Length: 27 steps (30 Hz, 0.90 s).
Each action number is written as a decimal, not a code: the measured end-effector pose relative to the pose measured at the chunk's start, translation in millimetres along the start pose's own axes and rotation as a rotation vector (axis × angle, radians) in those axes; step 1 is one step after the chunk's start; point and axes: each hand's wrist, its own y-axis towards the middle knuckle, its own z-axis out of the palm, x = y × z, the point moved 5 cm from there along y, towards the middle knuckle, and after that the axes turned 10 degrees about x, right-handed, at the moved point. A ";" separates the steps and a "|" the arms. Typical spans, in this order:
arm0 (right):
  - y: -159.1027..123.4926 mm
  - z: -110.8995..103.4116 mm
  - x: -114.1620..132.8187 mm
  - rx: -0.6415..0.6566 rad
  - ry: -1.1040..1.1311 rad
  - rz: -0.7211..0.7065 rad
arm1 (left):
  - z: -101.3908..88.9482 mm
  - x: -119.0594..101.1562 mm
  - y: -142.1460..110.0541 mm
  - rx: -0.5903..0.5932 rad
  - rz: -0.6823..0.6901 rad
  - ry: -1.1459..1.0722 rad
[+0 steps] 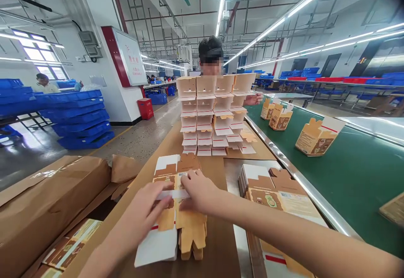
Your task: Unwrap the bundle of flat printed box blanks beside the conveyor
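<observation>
both forearms enter from the bottom edge and meet over a stack of flat carton blanks [176, 210] lying on the brown cardboard-covered worktop [217, 244]. left hand [147, 215] rests palm down on the near left part of the top blank, fingers spread and extended toward the white strip across it, gripping nothing. right hand [197, 191] lies just beyond, fingers curled onto the blank near its printed barcode, pinning it; whether a fold is pinched under the fingertips cannot be told. for a clean lift or fold, judged from this posture, keep one hand flat as a hold-down and work only the top sheet, so the sheets beneath stay squared. to the right, a second stack of blanks [271, 189] sits just beside the metal rail [284, 160] of the green conveyor belt [353, 172], on which erected cartons [317, 137] stand well apart. ahead, a tiered wall of opened cartons [214, 113] blocks forward reach; a co-worker stands behind it, one hand [254, 99] at its right side. open room lies mainly between the two stacks; the worktop's left edge drops toward a large brown shipping box [47, 202], so leftward sweeps need care.
</observation>
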 end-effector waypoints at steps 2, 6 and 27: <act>2.7 1.7 2.5 0.053 0.000 0.035 | -2.8 -1.8 30.6 0.084 0.015 0.044; 10.1 6.9 -3.6 0.129 0.000 -0.004 | 6.0 -11.3 53.9 0.164 0.056 0.126; -57.7 -42.4 -115.3 -0.604 1.251 -0.532 | -5.3 19.8 44.3 0.027 0.210 -0.037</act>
